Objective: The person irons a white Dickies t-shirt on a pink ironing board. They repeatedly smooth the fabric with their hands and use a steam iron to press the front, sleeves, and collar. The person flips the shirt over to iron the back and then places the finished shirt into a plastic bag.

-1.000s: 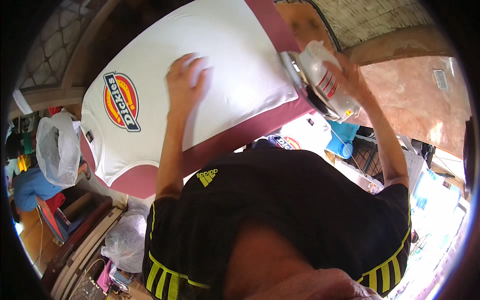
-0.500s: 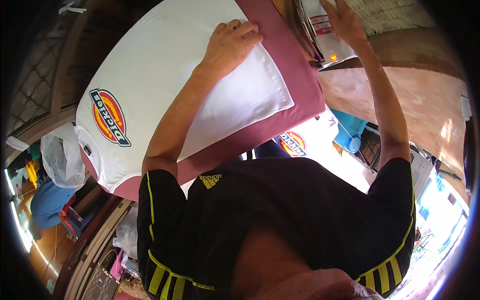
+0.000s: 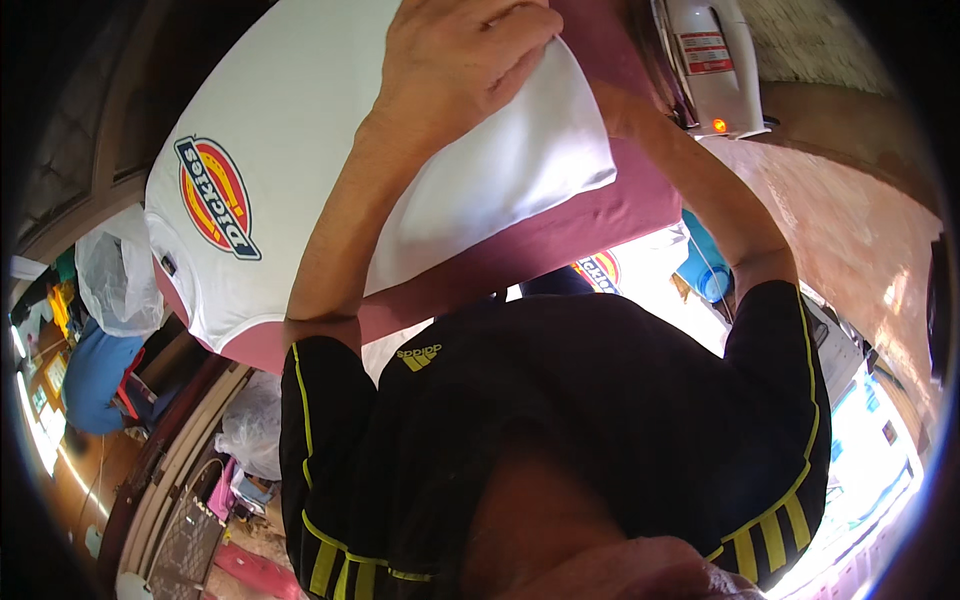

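Note:
A white T-shirt (image 3: 300,110) with a round red, yellow and blue print lies over a padded surface with a maroon cover (image 3: 450,285). Near its hem, my left hand (image 3: 455,65) is closed on the cloth, fingers curled, and the hem beside it stands raised off the cover. My right hand (image 3: 612,108) reaches in beneath that raised hem. Only its wrist end shows; the cloth hides the fingers, so whether they hold anything cannot be seen.
A white electric appliance (image 3: 725,70) with an orange light stands at the far right, beside a wall. Another printed white garment (image 3: 600,270) is lower, past the cover's near edge. Clear plastic bags (image 3: 120,280) hang at left. A blue container (image 3: 708,265) is at right.
My right hand has left the white appliance and gone left under the shirt's hem. My left hand has come closer to the camera, and the hem has risen from lying flat.

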